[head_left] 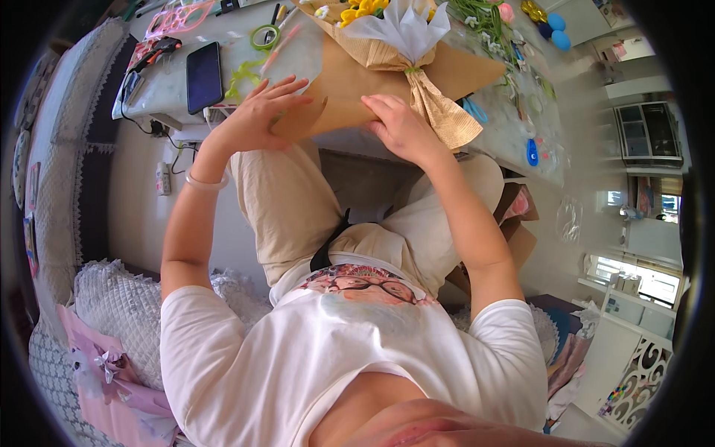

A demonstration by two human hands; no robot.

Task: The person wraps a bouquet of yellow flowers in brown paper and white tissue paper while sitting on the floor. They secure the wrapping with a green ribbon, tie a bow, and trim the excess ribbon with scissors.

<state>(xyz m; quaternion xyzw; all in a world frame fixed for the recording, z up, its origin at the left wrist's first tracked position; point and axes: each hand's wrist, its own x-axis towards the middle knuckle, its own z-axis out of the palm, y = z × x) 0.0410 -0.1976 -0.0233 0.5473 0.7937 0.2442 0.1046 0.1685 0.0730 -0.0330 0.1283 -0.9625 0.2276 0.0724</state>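
A sheet of brown kraft wrapping paper (349,95) reaches over the table's near edge above my lap. My left hand (260,117) is at its left end, fingers spread, where the sheet curls up beside the palm; whether it grips the paper is hidden. With fingers and thumb drawn together, my right hand (399,125) pinches the sheet's near edge. On the paper lies a flower bouquet (410,33) with yellow blooms, wrapped in white tissue and newsprint-patterned paper. Its gathered newsprint tail (444,112) fans out just beyond my right hand.
Left on the table (167,92) are a smartphone (204,77), a hot glue gun (159,50), green tape (265,37) and crumpled yellow-green ribbon (243,75). Artificial flower stems (491,31), blue-handled scissors (475,110) and a blue tape dispenser (532,152) lie right. A bottle (162,179) stands on the floor.
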